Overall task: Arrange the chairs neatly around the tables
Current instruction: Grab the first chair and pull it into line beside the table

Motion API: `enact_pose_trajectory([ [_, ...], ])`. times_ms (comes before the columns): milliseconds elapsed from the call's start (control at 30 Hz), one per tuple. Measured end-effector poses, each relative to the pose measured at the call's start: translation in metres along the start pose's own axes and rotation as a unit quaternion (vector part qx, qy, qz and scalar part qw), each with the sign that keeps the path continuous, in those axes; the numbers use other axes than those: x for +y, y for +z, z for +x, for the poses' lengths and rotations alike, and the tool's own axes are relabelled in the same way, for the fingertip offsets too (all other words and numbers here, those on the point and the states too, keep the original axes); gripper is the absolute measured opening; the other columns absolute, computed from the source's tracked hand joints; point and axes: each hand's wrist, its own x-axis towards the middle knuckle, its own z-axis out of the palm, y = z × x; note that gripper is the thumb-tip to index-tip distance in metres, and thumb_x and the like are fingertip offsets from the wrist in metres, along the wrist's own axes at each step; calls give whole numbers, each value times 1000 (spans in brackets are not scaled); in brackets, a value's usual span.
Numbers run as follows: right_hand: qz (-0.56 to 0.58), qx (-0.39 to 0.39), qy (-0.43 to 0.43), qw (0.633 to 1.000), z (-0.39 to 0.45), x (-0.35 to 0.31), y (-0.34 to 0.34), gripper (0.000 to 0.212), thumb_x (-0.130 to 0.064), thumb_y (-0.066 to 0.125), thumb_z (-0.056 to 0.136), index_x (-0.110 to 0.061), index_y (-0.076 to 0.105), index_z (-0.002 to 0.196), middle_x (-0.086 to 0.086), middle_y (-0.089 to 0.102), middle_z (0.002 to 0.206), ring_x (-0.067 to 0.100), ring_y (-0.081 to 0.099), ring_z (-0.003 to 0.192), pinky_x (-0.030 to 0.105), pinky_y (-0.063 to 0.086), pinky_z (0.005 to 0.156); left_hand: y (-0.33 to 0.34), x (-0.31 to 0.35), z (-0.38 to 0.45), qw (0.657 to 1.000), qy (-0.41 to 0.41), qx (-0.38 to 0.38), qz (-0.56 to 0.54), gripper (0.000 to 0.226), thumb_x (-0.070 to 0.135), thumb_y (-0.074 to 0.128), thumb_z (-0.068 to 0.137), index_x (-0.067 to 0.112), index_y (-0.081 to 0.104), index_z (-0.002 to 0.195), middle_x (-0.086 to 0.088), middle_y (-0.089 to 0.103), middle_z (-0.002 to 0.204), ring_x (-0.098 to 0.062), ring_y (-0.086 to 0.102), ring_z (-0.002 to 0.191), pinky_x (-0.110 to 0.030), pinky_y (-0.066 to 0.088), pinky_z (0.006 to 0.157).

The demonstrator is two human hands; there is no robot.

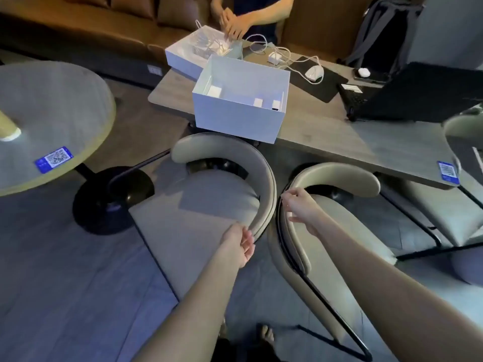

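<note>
At far left stands a round counter [52, 121] with a blue code sticker [54, 159] near its edge, on a black disc base [112, 202]. Just right of it, a beige chair [209, 194] sits with its curved backrest toward the viewer and its front tucked at the long counter [366, 142]. The left hand [239, 241] curls around the near end of that backrest, gripping it. A white open box [241, 100] rests on the long counter above this chair. The right hand [300, 205] touches the backrest rim of a second beige chair [326, 218], fingers loosely bent; I cannot tell whether it truly grips. The two chairs stand just beside each other, backrests nearly touching. A black laptop [418, 95] lies at the right.
</note>
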Motion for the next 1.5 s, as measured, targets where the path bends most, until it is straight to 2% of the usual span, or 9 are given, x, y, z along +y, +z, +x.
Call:
enact_pose_trajectory([
  [100,-9,11,20,1000,31,-1,3,43,-21,48,94,6,49,128,6,40,86,20,37,80,28,34,61,10,0,17,1000,-3,27,-1,22,27,49,90,19,56,71,7,57,65,-10,52,59,-22,41,61],
  [200,-26,19,25,999,71,0,7,55,-25,52,91,1,45,138,6,51,91,23,45,84,34,41,74,17,-3,34,998,-34,54,-24,16,26,46,89,17,56,82,3,56,74,-15,52,67,-27,39,83],
  [300,-46,12,10,999,106,-8,13,64,-28,54,90,-9,33,147,6,54,122,21,52,103,36,43,92,29,-4,47,986,-83,105,-96,33,33,48,89,9,53,111,-6,57,113,-23,55,96,-33,40,96],
  [400,-59,22,-9,998,131,-12,22,70,-22,52,91,-12,23,154,7,32,156,25,40,137,31,35,107,41,2,56,968,-105,146,-176,50,38,48,92,10,44,133,-10,42,143,-32,42,130,-38,40,107],
  [533,-41,6,-16,999,156,-10,40,75,-10,47,96,-13,5,159,3,12,166,25,20,151,32,28,112,46,21,78,961,-107,153,-202,42,36,42,94,10,44,128,-11,45,141,-33,44,128,-42,41,105],
  [733,-127,22,-25,991,168,-1,61,81,-18,54,94,-26,5,159,-2,18,165,33,42,137,40,40,103,38,26,90,945,-142,140,-258,46,40,40,95,6,40,127,-17,38,142,-35,41,128,-47,38,105],
  [933,-219,33,-46,974,161,24,67,90,-1,46,93,-33,-9,158,6,21,160,26,46,75,33,37,72,19,21,116,908,-209,108,-347,59,20,59,92,3,33,142,-24,26,151,-41,28,140,-62,43,99],
  [1367,-225,17,-54,973,140,34,64,87,-10,43,96,-33,-14,157,10,31,152,34,57,100,34,38,76,2,27,123,940,-191,131,-251,52,11,60,91,3,39,138,-21,39,146,-47,47,127,-62,45,98],
  [1500,-210,27,-34,977,126,38,75,86,-8,41,96,-31,-16,156,9,30,153,29,52,91,35,39,76,-19,27,118,950,-180,125,-225,59,17,59,92,5,34,144,-23,40,146,-51,47,126,-64,45,96],
])
